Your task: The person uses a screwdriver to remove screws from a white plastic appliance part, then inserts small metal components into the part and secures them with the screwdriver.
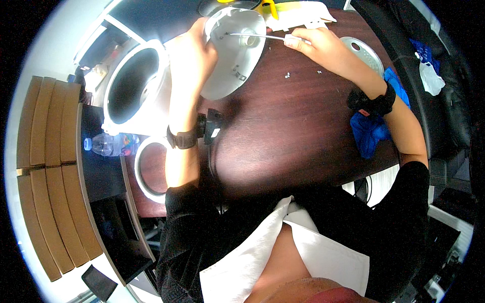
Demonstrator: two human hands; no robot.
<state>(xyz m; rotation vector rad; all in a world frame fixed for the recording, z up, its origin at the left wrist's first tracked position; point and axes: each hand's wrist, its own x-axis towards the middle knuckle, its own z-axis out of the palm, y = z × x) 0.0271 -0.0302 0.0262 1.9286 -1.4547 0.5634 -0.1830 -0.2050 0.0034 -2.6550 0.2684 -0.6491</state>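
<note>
My left hand point(196, 53) grips the rim of a white round plastic cover point(227, 70), held tilted on its edge above the table. Its hollow side, with small raised posts and a short round collar, shows. In my right hand point(318, 46) is a thin screwdriver point(262, 36), its light handle pinched by the fingers. The metal shaft runs left across the collar, and the tip is near the cover's inner surface; whether it touches, I cannot tell. Beside my left forearm stands a white round housing point(164, 76) with a wide dark opening.
A white ring point(140, 169) and a plastic bottle point(108, 145) lie left. Tiny white pieces point(288, 75) dot the brown table point(283, 131). A perforated white disc point(371, 58) and blue cloth point(371, 134) are right. Yellow-handled tool point(273, 9) lies far. Cardboard boxes point(48, 126) stand far left.
</note>
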